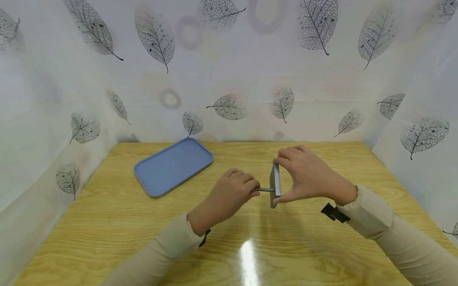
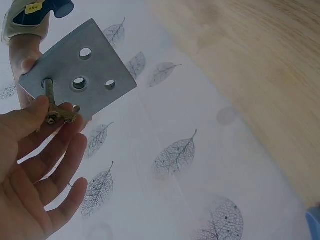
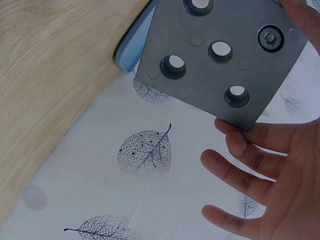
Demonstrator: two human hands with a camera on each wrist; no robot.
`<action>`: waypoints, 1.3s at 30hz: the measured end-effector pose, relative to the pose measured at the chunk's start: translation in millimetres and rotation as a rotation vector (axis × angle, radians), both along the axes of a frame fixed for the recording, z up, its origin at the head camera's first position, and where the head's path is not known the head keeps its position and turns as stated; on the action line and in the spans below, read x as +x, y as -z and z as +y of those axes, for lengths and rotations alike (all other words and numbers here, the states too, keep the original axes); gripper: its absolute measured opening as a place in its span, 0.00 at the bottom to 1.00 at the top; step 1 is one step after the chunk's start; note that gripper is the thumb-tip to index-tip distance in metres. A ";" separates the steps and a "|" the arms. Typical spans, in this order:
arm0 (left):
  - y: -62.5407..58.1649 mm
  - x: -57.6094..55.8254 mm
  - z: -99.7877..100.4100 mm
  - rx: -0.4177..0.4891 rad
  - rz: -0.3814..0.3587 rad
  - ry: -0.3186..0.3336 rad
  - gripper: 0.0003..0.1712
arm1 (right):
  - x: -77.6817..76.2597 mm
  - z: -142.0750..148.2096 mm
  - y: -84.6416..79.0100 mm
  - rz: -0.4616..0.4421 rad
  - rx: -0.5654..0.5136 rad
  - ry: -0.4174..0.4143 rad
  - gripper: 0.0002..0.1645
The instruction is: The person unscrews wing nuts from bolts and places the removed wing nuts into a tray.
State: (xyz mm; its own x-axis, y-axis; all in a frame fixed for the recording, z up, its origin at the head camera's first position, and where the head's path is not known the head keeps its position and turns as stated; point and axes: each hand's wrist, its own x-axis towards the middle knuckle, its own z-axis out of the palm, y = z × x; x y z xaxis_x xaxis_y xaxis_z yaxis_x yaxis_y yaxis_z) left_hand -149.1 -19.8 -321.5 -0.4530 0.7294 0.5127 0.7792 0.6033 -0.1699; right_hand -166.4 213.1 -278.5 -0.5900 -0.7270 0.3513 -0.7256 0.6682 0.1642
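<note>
A square grey metal plate (image 1: pixel 275 182) stands on edge above the table, gripped at its edges between the thumb and fingers of my right hand (image 1: pixel 309 174). A threaded bolt (image 2: pixel 48 90) passes through one corner hole; its hex-socket head (image 3: pixel 270 38) sits recessed in the face toward the right wrist. On the bolt's free end is a brass wing nut (image 2: pixel 61 116), pinched by the thumb and fingers of my left hand (image 1: pixel 230 192). In the left wrist view, a gap of bare thread separates nut and plate. The plate's other holes hold no bolts.
A blue tray (image 1: pixel 173 167) with a raised rim lies at the back left of the wooden table (image 1: pixel 118 234). White leaf-printed sheeting (image 1: pixel 229 71) rises behind the table and along both sides.
</note>
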 end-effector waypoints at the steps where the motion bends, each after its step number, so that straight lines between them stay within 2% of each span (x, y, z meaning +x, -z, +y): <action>1: 0.0 -0.1 0.1 0.008 0.005 -0.001 0.09 | 0.0 0.0 0.0 0.000 0.001 0.000 0.51; 6: 0.1 -0.4 1.2 0.032 0.016 0.005 0.08 | -0.4 -0.3 -0.4 -0.003 -0.001 0.003 0.51; 11: 1.6 0.1 3.8 -0.034 -0.027 0.027 0.07 | -1.2 -0.6 -0.4 0.007 -0.010 -0.002 0.52; 15: 4.1 -0.1 5.0 -0.091 -0.058 0.015 0.11 | -1.0 -1.1 -0.4 0.014 -0.016 -0.009 0.53; 30: 2.5 -1.0 0.7 -0.079 0.065 -0.027 0.13 | 0.7 -1.2 0.5 -0.002 0.002 0.014 0.53; 39: 1.9 -2.7 -2.9 -0.004 0.080 0.025 0.12 | -0.6 0.2 1.7 0.009 -0.001 0.008 0.52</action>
